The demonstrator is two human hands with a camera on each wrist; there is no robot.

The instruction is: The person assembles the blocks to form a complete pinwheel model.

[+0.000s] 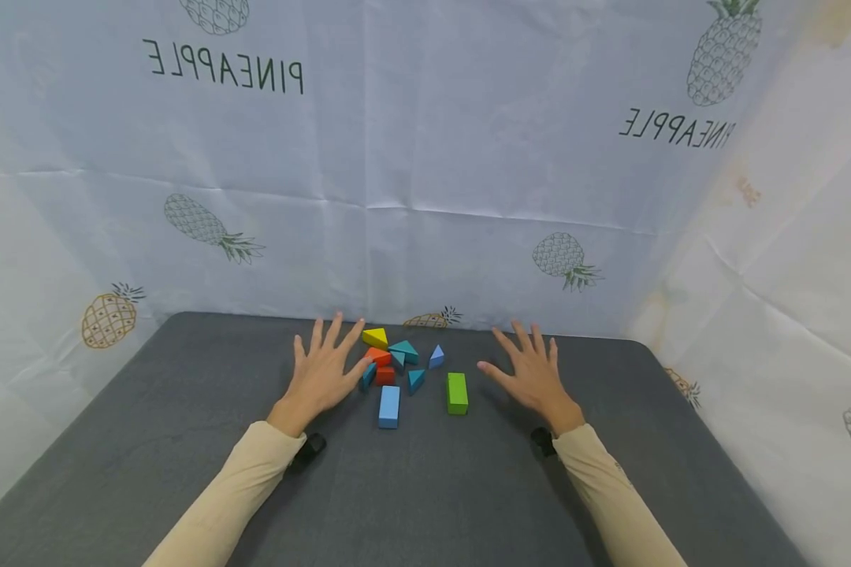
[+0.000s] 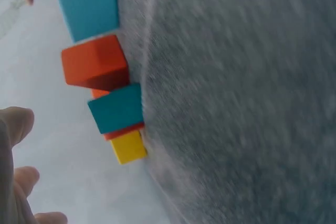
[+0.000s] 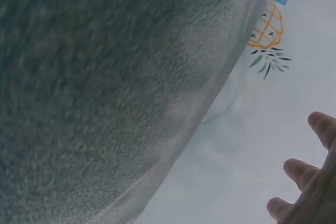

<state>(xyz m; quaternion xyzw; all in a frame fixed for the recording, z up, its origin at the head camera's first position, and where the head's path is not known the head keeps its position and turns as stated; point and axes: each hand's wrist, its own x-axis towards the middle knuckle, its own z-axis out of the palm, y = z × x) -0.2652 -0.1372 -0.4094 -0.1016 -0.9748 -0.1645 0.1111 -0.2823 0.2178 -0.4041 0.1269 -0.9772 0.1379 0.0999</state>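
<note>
Small red, yellow, teal and blue angular blocks (image 1: 386, 376) lie grouped on dark grey tabletop (image 1: 425, 488), between left hand (image 1: 321, 379) and right hand (image 1: 536, 379), nearer to left. Light blue rectangular block (image 1: 388, 406) and bright green rectangular block (image 1: 457, 393) lie on near side. Both hands have fingers spread wide, hold nothing. If left thumb touches group, cannot tell.

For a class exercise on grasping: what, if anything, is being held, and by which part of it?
Nothing is held: the left grip and right grip are both spread out.
</note>
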